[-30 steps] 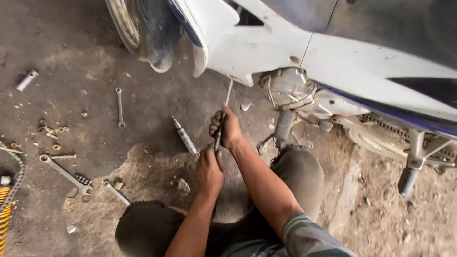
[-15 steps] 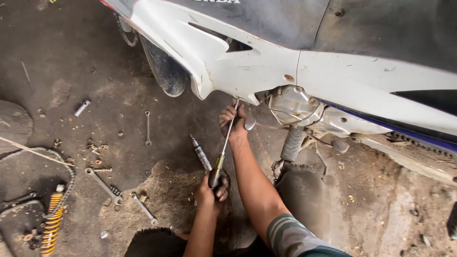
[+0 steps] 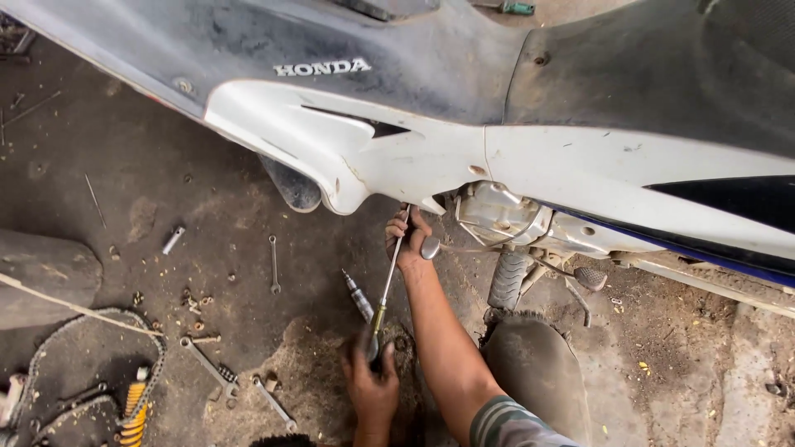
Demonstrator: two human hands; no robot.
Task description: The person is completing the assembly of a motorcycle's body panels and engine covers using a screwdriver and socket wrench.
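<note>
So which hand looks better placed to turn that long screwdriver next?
Probably the left hand: it grips the handle end of the long screwdriver, where a twist is easiest. The right hand is up at the tip under the motorcycle's white panel, seemingly just steadying the shaft.

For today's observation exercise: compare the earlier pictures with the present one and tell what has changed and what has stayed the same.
The view has shifted up the motorcycle, so more of its body shows. The right hand has slid up the long screwdriver toward the engine, away from the left hand, which still grips the handle low down. The spanners on the ground lie as before.
</note>
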